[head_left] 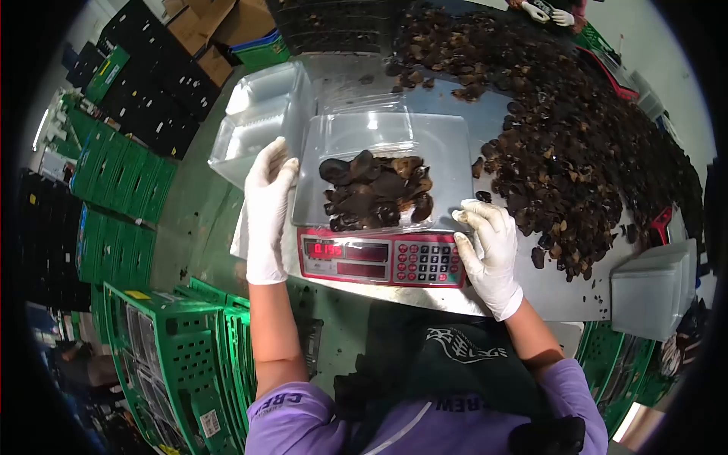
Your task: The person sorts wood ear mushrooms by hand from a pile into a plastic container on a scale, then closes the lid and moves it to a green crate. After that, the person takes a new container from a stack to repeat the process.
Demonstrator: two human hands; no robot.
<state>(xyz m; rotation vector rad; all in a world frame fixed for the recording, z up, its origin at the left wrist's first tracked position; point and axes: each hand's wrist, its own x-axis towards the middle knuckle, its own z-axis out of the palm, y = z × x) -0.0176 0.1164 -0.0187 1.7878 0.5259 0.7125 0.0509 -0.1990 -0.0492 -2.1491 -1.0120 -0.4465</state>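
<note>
A red-framed digital scale point(428, 262) sits in front of me, its red display reading about 0.195. On its metal pan point(451, 163) lies a clear plastic clamshell box point(371, 144), lid folded back, with dark brown wood ear mushrooms point(375, 189) heaped in its near half. My left hand point(268, 208), in a white glove, is at the pan's left edge, beside the stacked clear boxes; its fingers point forward and hold nothing visible. My gloved right hand point(489, 254) is at the scale's right front corner, fingers bent, thumb apart, nothing seen between them.
A big pile of loose wood ear mushrooms point(565, 144) covers the table's right and far side. Clear box stacks point(262, 114) stand at left and another clear stack point(652, 292) at right. Green crates point(178, 349) are lower left. Another person's gloved hands point(547, 14) show at the far edge.
</note>
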